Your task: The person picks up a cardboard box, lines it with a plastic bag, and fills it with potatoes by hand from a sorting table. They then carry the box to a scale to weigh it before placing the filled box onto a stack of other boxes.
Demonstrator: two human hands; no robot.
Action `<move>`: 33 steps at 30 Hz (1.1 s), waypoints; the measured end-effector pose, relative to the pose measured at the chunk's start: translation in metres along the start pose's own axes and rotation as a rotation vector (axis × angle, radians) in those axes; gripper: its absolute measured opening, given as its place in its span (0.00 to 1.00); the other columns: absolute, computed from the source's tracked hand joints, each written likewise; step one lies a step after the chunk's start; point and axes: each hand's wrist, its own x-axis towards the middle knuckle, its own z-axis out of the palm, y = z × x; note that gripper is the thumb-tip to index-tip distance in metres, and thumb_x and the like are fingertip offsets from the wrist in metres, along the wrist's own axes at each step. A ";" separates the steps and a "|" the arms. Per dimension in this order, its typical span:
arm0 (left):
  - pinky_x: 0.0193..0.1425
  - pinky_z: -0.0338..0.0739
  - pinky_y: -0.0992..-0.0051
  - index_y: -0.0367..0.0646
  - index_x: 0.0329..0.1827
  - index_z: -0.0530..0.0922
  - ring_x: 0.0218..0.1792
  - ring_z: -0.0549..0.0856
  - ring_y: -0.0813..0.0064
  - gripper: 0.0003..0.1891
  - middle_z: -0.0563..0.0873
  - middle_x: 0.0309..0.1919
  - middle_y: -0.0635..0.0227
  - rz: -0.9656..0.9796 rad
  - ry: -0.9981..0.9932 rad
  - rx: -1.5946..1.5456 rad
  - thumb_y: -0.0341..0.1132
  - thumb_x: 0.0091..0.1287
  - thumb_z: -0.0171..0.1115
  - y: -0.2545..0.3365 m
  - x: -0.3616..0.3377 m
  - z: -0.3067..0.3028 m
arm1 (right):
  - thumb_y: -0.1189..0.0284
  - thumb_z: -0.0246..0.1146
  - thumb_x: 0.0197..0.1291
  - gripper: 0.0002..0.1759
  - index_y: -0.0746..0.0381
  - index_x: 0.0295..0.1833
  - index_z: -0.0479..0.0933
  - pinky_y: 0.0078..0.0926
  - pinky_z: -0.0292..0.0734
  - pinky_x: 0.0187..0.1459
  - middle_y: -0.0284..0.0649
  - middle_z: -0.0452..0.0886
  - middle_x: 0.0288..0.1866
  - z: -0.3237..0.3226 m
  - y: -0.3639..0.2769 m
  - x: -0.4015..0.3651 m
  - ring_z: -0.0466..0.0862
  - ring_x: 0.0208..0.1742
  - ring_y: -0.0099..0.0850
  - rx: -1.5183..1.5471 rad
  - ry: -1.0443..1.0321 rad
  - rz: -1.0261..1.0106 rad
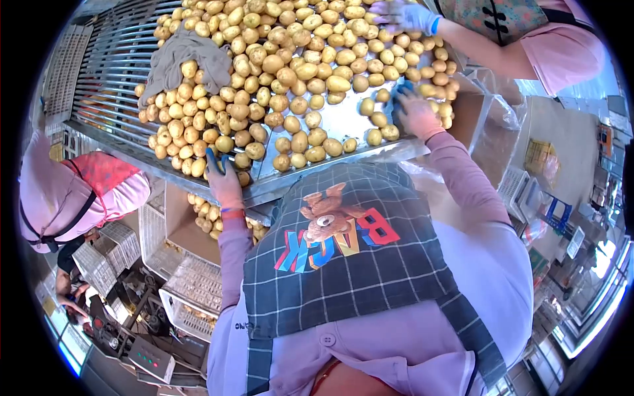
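Observation:
Many yellow-skinned potatoes [298,142] lie loose over a metal sorting table [340,119]. My left hand [224,183], in a glove with blue fingers, is at the table's near-left edge. Its fingers are apart and touch the potatoes there; none is visibly gripped. Farther right, my right hand [417,111] reaches in among the potatoes near the right end. Its blue-gloved fingers are stretched out beside a few of them, slightly blurred, with nothing seen held.
A grey cloth [187,61] lies on the potatoes at the left, by metal slats [109,79]. Opposite, a co-worker's gloved hand [404,16] touches potatoes. Cardboard boxes [191,221] stand below both ends, one with potatoes. White crates [193,284] and another person [86,195] are at left.

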 end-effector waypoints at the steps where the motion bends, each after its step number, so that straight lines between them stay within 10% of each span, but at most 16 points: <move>1: 0.59 0.75 0.56 0.41 0.72 0.68 0.55 0.81 0.43 0.32 0.78 0.59 0.41 -0.085 -0.154 0.104 0.43 0.66 0.60 0.004 0.005 0.005 | 0.64 0.62 0.59 0.24 0.60 0.61 0.75 0.46 0.67 0.66 0.50 0.75 0.63 -0.015 -0.009 0.010 0.71 0.67 0.51 0.080 0.061 0.055; 4: 0.52 0.77 0.51 0.47 0.74 0.64 0.47 0.83 0.42 0.34 0.80 0.52 0.42 0.011 -0.284 0.335 0.48 0.66 0.58 0.047 0.003 0.044 | 0.62 0.62 0.59 0.24 0.60 0.59 0.76 0.45 0.70 0.60 0.49 0.79 0.56 -0.025 -0.080 0.058 0.75 0.59 0.51 0.457 0.367 0.013; 9: 0.53 0.76 0.52 0.44 0.68 0.70 0.49 0.81 0.43 0.30 0.83 0.45 0.43 0.169 -0.448 0.145 0.48 0.65 0.61 0.070 -0.035 0.049 | 0.59 0.64 0.58 0.27 0.51 0.64 0.74 0.56 0.56 0.72 0.48 0.70 0.69 0.002 -0.153 0.037 0.69 0.69 0.50 0.316 0.048 -0.690; 12: 0.60 0.74 0.61 0.40 0.64 0.75 0.55 0.81 0.49 0.26 0.82 0.53 0.47 0.266 -0.397 -0.085 0.41 0.64 0.65 0.029 -0.048 0.012 | 0.62 0.68 0.53 0.31 0.48 0.65 0.74 0.46 0.66 0.69 0.48 0.70 0.68 -0.014 -0.069 0.022 0.71 0.68 0.47 0.227 -0.250 -0.437; 16: 0.62 0.72 0.67 0.33 0.65 0.74 0.56 0.80 0.60 0.23 0.81 0.55 0.52 -0.095 0.064 -0.381 0.31 0.66 0.61 -0.009 -0.030 -0.022 | 0.64 0.62 0.59 0.29 0.54 0.67 0.71 0.45 0.65 0.69 0.49 0.72 0.67 -0.004 0.020 0.023 0.73 0.66 0.48 0.055 -0.048 -0.159; 19: 0.62 0.72 0.68 0.34 0.65 0.74 0.56 0.80 0.60 0.23 0.81 0.55 0.50 -0.123 0.095 -0.342 0.31 0.67 0.60 -0.008 -0.005 -0.008 | 0.64 0.62 0.59 0.25 0.57 0.62 0.76 0.44 0.67 0.67 0.48 0.74 0.66 -0.040 -0.038 0.063 0.74 0.65 0.46 0.155 0.273 -0.078; 22: 0.56 0.76 0.58 0.36 0.64 0.75 0.50 0.83 0.45 0.27 0.82 0.50 0.40 -0.144 -0.182 -0.108 0.43 0.65 0.60 0.031 0.009 0.053 | 0.59 0.60 0.60 0.26 0.56 0.63 0.75 0.45 0.70 0.62 0.48 0.78 0.60 -0.029 -0.131 0.121 0.77 0.59 0.48 0.393 0.468 -0.128; 24: 0.53 0.77 0.57 0.40 0.63 0.75 0.48 0.82 0.41 0.26 0.83 0.46 0.38 -0.152 -0.291 -0.072 0.45 0.65 0.59 0.064 -0.006 0.082 | 0.55 0.60 0.60 0.26 0.52 0.62 0.74 0.50 0.68 0.64 0.50 0.74 0.61 -0.011 -0.193 0.133 0.73 0.64 0.52 0.434 -0.008 -0.029; 28: 0.60 0.74 0.62 0.37 0.63 0.75 0.55 0.82 0.48 0.28 0.83 0.52 0.43 0.132 -0.635 -0.256 0.41 0.62 0.66 0.080 -0.019 0.046 | 0.53 0.61 0.60 0.28 0.48 0.65 0.72 0.56 0.58 0.72 0.47 0.61 0.75 -0.009 -0.181 0.059 0.60 0.76 0.49 0.294 0.155 -0.601; 33: 0.69 0.68 0.66 0.33 0.69 0.69 0.66 0.75 0.56 0.30 0.74 0.67 0.46 0.010 -0.071 -0.251 0.38 0.66 0.63 -0.002 0.017 -0.027 | 0.56 0.61 0.60 0.27 0.43 0.67 0.72 0.55 0.48 0.75 0.45 0.63 0.75 -0.002 -0.039 0.004 0.60 0.76 0.49 0.063 -0.098 -0.284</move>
